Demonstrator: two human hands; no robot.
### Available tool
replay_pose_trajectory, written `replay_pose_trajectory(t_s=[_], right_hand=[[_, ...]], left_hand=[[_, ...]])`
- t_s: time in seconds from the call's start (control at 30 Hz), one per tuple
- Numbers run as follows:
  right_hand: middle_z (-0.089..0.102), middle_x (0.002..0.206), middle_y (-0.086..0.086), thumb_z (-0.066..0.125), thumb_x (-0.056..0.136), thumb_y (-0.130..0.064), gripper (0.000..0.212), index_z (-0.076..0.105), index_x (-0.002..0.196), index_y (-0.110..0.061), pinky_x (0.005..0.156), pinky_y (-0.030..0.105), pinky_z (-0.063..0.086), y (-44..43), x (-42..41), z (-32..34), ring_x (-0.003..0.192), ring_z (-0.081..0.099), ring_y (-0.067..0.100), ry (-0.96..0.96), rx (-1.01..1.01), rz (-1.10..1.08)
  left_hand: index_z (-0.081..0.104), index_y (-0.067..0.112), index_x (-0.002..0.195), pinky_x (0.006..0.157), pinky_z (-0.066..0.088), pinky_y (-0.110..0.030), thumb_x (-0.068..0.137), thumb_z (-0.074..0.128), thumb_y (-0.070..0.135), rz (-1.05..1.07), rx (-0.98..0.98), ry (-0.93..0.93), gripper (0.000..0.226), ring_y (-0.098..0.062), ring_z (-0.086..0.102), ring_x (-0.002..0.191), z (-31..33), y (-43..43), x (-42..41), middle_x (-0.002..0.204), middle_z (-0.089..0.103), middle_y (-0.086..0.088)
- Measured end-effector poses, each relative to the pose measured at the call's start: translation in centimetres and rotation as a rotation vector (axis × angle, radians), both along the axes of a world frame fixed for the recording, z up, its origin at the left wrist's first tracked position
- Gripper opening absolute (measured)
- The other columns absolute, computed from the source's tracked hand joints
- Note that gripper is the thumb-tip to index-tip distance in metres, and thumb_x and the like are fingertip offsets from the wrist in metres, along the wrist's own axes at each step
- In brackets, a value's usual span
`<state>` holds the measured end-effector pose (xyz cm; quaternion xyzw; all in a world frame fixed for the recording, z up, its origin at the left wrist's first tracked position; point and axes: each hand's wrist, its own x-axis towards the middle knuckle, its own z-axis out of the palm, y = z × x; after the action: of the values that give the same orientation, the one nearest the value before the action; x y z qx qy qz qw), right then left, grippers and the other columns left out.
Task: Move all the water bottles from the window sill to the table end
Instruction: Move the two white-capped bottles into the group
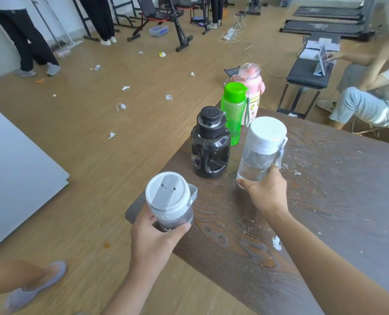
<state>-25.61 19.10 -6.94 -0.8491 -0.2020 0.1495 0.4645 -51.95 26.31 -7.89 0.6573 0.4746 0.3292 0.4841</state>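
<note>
Black (210,146), green (233,112) and pink (251,87) bottles already stand at the bench (325,189) end, while my left hand (153,242) grips a grey-lidded bottle (169,201) and my right hand (266,194) a clear one (260,151), both not yet set down.

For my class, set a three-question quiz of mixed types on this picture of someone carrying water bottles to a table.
1. True or false: the tall green translucent plastic bottle lies on its side.
2. Which bottle does the right hand hold? A) the smoky black jug with a moulded handle B) the clear bottle with a white cap C) the pink lidded bottle
3. Fill in: the left hand has its grip on a grey bottle with a white flip lid, held past the corner of the dark wooden ___.

Key: 1 false; 2 B; 3 table.
</note>
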Motion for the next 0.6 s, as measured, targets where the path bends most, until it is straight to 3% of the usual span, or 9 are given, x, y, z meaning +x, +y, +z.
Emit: replay_pose_trajectory(t_s=[0.2,0.37,0.47,0.6], right_hand=[[0.065,0.123,0.008,0.090,0.073,-0.028,0.065,0.054,0.124,-0.013,0.097,0.046,0.054,0.1,0.2,-0.2,0.113,0.063,0.030,-0.010,-0.013,0.008],[0.063,0.115,0.000,0.091,0.073,-0.024,0.065,0.056,0.127,-0.013,0.092,0.034,0.049,-0.2,0.2,-0.4,0.111,0.062,0.024,-0.013,0.024,0.027],[0.064,0.128,0.004,0.091,0.073,-0.022,0.071,0.055,0.133,-0.013,0.094,0.031,0.046,-0.6,0.5,-0.8,0.115,0.060,0.022,-0.018,0.020,0.061],[0.060,0.137,0.006,0.091,0.075,-0.022,0.077,0.050,0.140,-0.014,0.106,0.036,0.045,-1.9,0.9,-1.5,0.129,0.055,0.024,-0.002,0.003,0.096]], left_hand=[[0.062,0.048,0.116,0.089,0.049,-0.014,0.065,0.097,0.001,0.001,-0.022,-0.030,0.078,0.012,0.069,0.109,0.1,-0.5,0.1,0.112,0.075,0.034],[0.056,0.051,0.128,0.099,0.047,-0.020,0.070,0.095,0.006,-0.008,-0.043,-0.009,0.083,0.013,0.064,0.119,-0.2,-1.2,0.0,0.124,0.070,0.037],[0.053,0.036,0.137,0.104,0.051,-0.030,0.063,0.101,0.017,0.076,-0.011,0.048,0.091,-0.004,0.063,0.127,-1.0,-2.1,0.0,0.136,0.063,0.022],[0.051,0.020,0.120,0.090,0.046,-0.036,0.059,0.102,0.023,0.255,0.045,0.159,0.080,-0.024,0.055,0.102,-1.7,-4.1,0.6,0.118,0.053,-0.004]])
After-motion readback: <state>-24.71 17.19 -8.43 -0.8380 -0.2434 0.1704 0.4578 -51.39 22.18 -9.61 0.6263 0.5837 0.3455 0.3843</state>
